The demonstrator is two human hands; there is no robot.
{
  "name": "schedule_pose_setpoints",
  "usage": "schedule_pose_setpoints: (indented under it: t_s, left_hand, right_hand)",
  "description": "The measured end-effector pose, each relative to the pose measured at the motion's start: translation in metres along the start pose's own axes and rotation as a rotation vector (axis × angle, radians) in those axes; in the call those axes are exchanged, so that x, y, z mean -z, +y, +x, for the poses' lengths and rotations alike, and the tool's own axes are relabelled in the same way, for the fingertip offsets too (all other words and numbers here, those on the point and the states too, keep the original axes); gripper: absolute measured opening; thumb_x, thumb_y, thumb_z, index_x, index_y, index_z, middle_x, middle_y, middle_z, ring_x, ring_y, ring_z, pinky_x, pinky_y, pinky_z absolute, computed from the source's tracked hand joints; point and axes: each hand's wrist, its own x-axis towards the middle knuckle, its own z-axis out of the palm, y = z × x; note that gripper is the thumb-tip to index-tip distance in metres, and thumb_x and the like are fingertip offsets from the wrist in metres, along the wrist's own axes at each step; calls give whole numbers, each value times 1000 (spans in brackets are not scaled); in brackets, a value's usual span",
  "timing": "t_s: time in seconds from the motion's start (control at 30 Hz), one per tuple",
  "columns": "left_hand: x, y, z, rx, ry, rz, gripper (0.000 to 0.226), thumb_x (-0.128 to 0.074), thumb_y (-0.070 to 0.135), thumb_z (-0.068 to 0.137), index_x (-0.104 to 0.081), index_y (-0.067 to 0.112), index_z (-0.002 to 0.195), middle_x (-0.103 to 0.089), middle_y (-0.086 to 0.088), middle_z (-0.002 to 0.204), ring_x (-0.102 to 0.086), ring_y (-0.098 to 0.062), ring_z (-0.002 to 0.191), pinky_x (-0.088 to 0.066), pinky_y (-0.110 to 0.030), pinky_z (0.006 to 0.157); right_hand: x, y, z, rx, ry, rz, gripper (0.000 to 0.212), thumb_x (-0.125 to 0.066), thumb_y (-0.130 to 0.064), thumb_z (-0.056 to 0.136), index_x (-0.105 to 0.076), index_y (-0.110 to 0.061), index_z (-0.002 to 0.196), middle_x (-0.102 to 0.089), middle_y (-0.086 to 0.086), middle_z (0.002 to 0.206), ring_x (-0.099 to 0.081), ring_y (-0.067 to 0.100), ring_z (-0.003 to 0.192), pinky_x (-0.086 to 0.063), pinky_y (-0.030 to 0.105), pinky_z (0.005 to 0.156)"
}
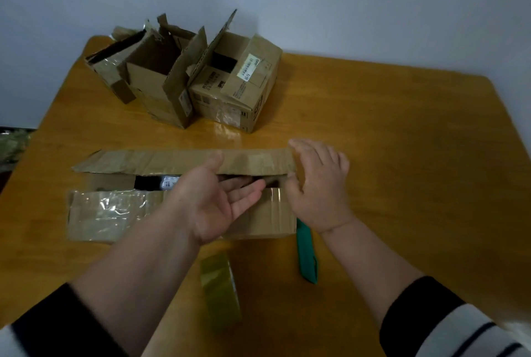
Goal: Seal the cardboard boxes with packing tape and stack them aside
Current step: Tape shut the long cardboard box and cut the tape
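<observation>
Two hands over long box (258,218) on worktop (402,141), flaps still apart. My left hand (218,201) palm up, fingers straight w/ tips in the gap; right hand (319,184) flat at box's right end, holding nothing. Tape roll (219,287) near me; three open boxes (184,77) at back.

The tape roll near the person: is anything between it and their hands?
Nothing visible blocks it. The tape roll lies on bare table just behind both hands, which are at the long box.
</observation>
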Motion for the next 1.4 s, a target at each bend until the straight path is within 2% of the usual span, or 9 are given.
schedule_pose_setpoints:
  t_s: [0.2, 0.37, 0.47, 0.57, 0.73, 0.83, 1.0, 1.2, 1.4]
  left_hand:
    - [29, -4, -17, -192, 55, 294, 29, -45, 24, 103, -62, 2, 97, -75, -14, 82, -74, -24, 71, -59, -31, 58]
    - [66, -3, -14, -679, 271, 986, 26, -59, 29, 95, -64, 17, 73, -67, -3, 64, -59, -13, 59, -44, -28, 57]
    - [89, -12, -21, -861, 339, 1381, 16, -62, 31, 92, -62, 24, 78, -63, 7, 69, -59, -13, 67, -38, -26, 55]
    - [110, -34, -29, -956, 265, 1560, 18, -65, 30, 91, -60, 28, 73, -60, 9, 64, -57, -11, 61, -43, -28, 53]
    - [134, -66, -39, -799, 154, 1647, 13, -62, 36, 92, -70, 26, 90, -62, 13, 69, -58, -2, 64, -47, -23, 58]
    - [142, -76, -41, -616, 71, 1571, 29, -65, 37, 91, -63, 26, 118, -57, 21, 96, -55, 2, 88, -38, -8, 67]
    - [152, -74, -51, -190, -79, 940, 62, -65, 30, 92, -38, 22, 148, -42, 7, 149, -40, -17, 135, -35, -34, 109]
    - [153, -70, -47, -165, -13, 956, 38, -53, 15, 99, -53, 20, 136, -51, -3, 142, -46, -20, 129, -38, -33, 106]
    - [161, -81, -36, 13, 102, 897, 40, -46, 40, 102, -53, 15, 133, -62, -9, 119, -58, -28, 110, -47, -44, 102]
  right_hand:
    - [-5, -36, -29, 13, 165, 137, 27, -52, -25, 79, -65, -11, 98, -57, 1, 86, -53, 23, 83, -42, 41, 72]
    - [-13, -56, -60, 263, 99, 117, 17, -55, -22, 84, -58, -12, 71, -51, 2, 63, -47, 20, 58, -42, 35, 56]
    - [-18, -71, -85, 365, -135, 114, 32, -51, -35, 92, -53, -20, 63, -47, -5, 54, -40, 10, 45, -36, 24, 44]
    - [-28, -86, -110, 35, -557, 60, 42, -39, -64, 87, -41, -29, 66, -49, -11, 61, -45, 5, 52, -28, 24, 45]
    - [-38, -86, -117, -563, -897, 410, 50, -55, -61, 88, -54, -24, 123, -59, -4, 116, -57, 13, 97, -50, 31, 79]
    - [-32, -86, -121, -628, -947, 702, 19, -61, -37, 94, -67, -30, 111, -67, -6, 116, -61, 11, 105, -48, 36, 100]
    - [-22, -78, -140, -708, -1018, 832, 20, -62, -23, 96, -64, -30, 115, -70, -8, 115, -63, 9, 110, -46, 27, 94]
    - [-18, -77, -147, -738, -1028, 863, 26, -61, -20, 96, -63, -26, 120, -72, -6, 113, -64, 14, 110, -44, 34, 103]
    - [-22, -76, -149, -770, -1019, 870, 23, -61, -18, 93, -66, -24, 115, -73, -2, 107, -65, 19, 107, -45, 39, 104]
